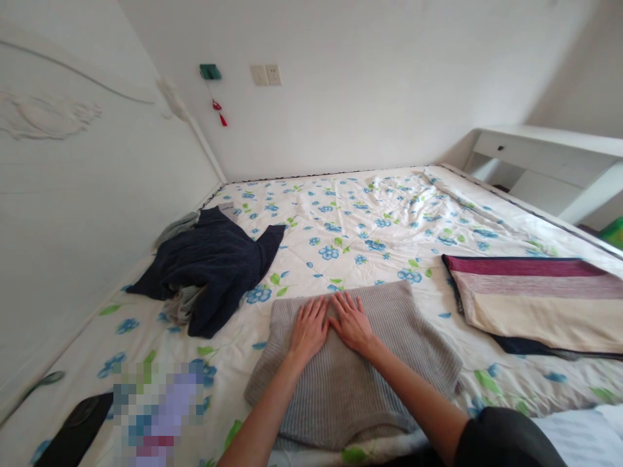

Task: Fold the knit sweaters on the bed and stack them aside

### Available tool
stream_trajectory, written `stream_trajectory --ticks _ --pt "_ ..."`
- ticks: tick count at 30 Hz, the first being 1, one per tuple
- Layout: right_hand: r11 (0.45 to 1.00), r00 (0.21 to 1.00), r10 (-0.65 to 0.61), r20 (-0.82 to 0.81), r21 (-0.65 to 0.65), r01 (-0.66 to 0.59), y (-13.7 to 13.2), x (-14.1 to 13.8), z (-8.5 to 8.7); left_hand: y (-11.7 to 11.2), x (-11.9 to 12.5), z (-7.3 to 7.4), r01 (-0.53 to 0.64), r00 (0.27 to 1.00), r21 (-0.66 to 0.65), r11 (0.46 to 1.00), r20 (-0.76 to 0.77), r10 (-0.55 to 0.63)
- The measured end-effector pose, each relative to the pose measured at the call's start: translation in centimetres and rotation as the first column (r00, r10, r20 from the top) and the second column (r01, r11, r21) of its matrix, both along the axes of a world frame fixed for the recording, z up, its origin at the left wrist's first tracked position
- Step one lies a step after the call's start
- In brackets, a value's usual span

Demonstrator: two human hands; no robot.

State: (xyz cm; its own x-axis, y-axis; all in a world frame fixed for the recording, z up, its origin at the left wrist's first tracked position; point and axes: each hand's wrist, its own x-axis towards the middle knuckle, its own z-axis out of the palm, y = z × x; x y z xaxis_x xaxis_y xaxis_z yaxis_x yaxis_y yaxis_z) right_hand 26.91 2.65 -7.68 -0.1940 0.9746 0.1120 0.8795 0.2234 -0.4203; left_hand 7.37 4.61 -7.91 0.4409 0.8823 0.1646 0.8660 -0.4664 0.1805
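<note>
A grey ribbed sweater (341, 395) lies spread on the bed, its upper edge nearly straight and its near part rounded. My left hand (309, 327) rests flat on it close to the upper edge, fingers stretched out. Right beside it, my right hand (352, 322) also presses flat on the knit, fingers apart, the thumbs almost meeting. Neither hand grips anything.
The bed wears a blue-flowered sheet (360, 237). Crumpled dark navy clothing (209, 259) lies at left, a folded striped garment (540, 292) at right. A black phone-like object (78, 428) is near left. A white desk (545, 159) stands beyond the bed.
</note>
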Motion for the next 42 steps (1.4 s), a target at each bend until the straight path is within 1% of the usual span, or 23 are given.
stream_trajectory --ticks 1,2,3,5,7,9,12,14,15,17,19,21,23,26,28,29,30,32,35,37,39,40,42 --pt "1.0 1.0 0.009 0.012 -0.028 -0.009 -0.2 -0.6 -0.2 0.1 -0.4 -0.3 -0.019 1.0 -0.006 1.0 -0.017 0.019" --pt "0.999 1.0 0.0 0.026 -0.053 0.002 -0.4 -0.5 -0.3 0.3 -1.2 -0.4 -0.045 0.998 -0.006 0.999 -0.032 0.045" --pt "0.997 0.999 -0.02 0.042 -0.074 0.023 -0.4 0.2 -0.4 0.6 -2.3 -0.4 -0.073 0.996 -0.003 0.997 -0.046 0.073" --pt "0.992 0.994 -0.067 0.081 -0.105 0.075 -0.2 3.0 -0.6 1.2 -5.2 -0.3 -0.137 0.988 0.003 0.991 -0.069 0.137" --pt "0.982 0.984 -0.121 0.128 -0.127 0.137 0.1 6.6 -0.8 1.7 -8.0 -0.4 -0.207 0.975 -0.009 0.978 -0.086 0.205" --pt "0.967 0.966 -0.188 0.179 -0.137 0.213 0.2 10.3 -1.3 1.9 -10.0 -0.6 -0.252 0.964 -0.034 0.967 -0.094 0.248" --pt "0.928 0.924 -0.304 0.232 -0.149 0.343 0.2 14.8 -2.1 1.9 -11.3 -1.0 -0.264 0.961 -0.062 0.963 -0.101 0.257" --pt "0.9 0.905 -0.353 0.24 -0.177 0.398 0.2 16.6 -2.3 1.8 -11.3 -0.9 -0.268 0.96 -0.075 0.96 -0.106 0.26" --pt "0.892 0.902 -0.361 0.238 -0.193 0.408 0.1 17.0 -2.3 1.7 -11.2 -0.7 -0.27 0.959 -0.079 0.96 -0.108 0.261" --pt "0.888 0.901 -0.367 0.232 -0.203 0.414 0.0 17.1 -1.9 1.4 -10.7 0.1 -0.277 0.957 -0.068 0.958 -0.11 0.269" --pt "0.892 0.896 -0.384 0.224 -0.161 0.422 -0.7 15.7 -1.0 0.8 -9.6 1.0 -0.284 0.955 -0.024 0.959 -0.099 0.28" --pt "0.913 0.907 -0.373 0.197 -0.094 0.396 -1.9 12.8 -0.2 -0.4 -7.7 1.8 -0.258 0.964 0.032 0.966 -0.066 0.259" --pt "0.952 0.944 -0.292 0.151 -0.044 0.302 -3.6 8.8 0.5 -2.3 -4.9 2.1 -0.197 0.98 0.076 0.978 -0.02 0.199" --pt "0.994 0.992 -0.103 0.067 -0.029 0.105 -6.8 2.5 0.9 -5.9 -0.6 1.5 -0.089 0.996 0.076 0.993 0.028 0.087" --pt "0.999 0.999 -0.021 0.025 -0.037 0.022 -8.7 -0.1 0.9 -8.4 0.8 0.7 -0.038 0.999 0.043 0.998 0.036 0.036" --pt "0.999 1.0 -0.007 0.014 -0.04 0.007 -9.5 -0.6 0.9 -9.4 0.8 0.4 -0.022 0.999 0.034 0.999 0.036 0.021" --pt "0.999 1.0 -0.01 0.011 -0.043 0.01 -10.2 -0.4 0.8 -10.4 0.4 0.1 -0.016 0.999 0.035 0.999 0.035 0.015" --pt "0.997 0.998 -0.055 0.029 -0.047 0.056 -11.3 1.5 0.6 -11.7 -1.5 -0.2 -0.026 0.999 0.054 0.998 0.032 0.025" --pt "0.985 0.983 -0.162 0.086 -0.039 0.166 -12.4 7.1 -0.2 -12.5 -5.7 0.0 -0.089 0.996 0.061 0.994 0.02 0.088" --pt "0.964 0.959 -0.255 0.123 -0.041 0.261 -13.0 10.9 -0.8 -12.7 -8.2 0.2 -0.158 0.987 0.052 0.986 0.013 0.157" --pt "0.937 0.93 -0.336 0.153 -0.051 0.347 -13.6 13.7 -1.5 -12.9 -10.1 0.1 -0.231 0.973 0.048 0.972 0.01 0.231" --pt "0.926 0.918 -0.361 0.165 -0.055 0.374 -13.9 14.6 -1.9 -13.0 -10.7 0.0 -0.26 0.966 0.046 0.965 0.008 0.26" --pt "0.918 0.907 -0.378 0.183 -0.051 0.393 -14.3 15.5 -2.4 -13.2 -11.6 -0.1 -0.291 0.957 0.037 0.956 0.002 0.291"
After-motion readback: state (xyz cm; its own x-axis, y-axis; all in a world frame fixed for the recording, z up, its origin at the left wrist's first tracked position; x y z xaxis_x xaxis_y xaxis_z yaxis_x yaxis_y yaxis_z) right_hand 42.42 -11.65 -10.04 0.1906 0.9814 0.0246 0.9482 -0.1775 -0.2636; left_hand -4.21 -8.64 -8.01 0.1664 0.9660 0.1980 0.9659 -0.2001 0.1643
